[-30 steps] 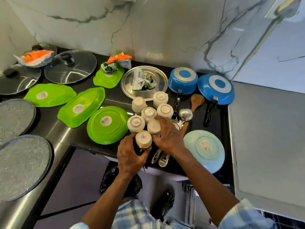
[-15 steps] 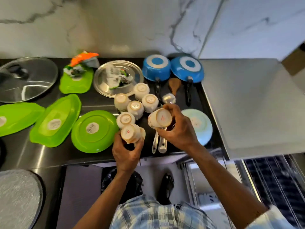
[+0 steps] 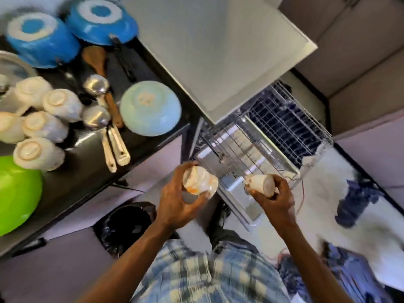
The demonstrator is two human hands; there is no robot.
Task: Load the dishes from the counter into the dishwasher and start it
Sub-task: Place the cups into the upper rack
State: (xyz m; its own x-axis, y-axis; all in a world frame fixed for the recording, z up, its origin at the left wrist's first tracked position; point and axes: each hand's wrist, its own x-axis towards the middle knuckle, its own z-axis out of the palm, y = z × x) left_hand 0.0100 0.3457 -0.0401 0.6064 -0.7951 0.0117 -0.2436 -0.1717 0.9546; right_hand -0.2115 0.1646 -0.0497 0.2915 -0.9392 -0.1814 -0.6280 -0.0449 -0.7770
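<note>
Lifted off the counter [image 3: 83,171], left cup [image 3: 200,182] and right cup [image 3: 261,184] lie sideways in grasping fingers [image 3: 282,182].

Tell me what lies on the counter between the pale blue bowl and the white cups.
Head view: two steel ladles and a wooden spatula lie between the white cups and the pale blue bowl.
</note>
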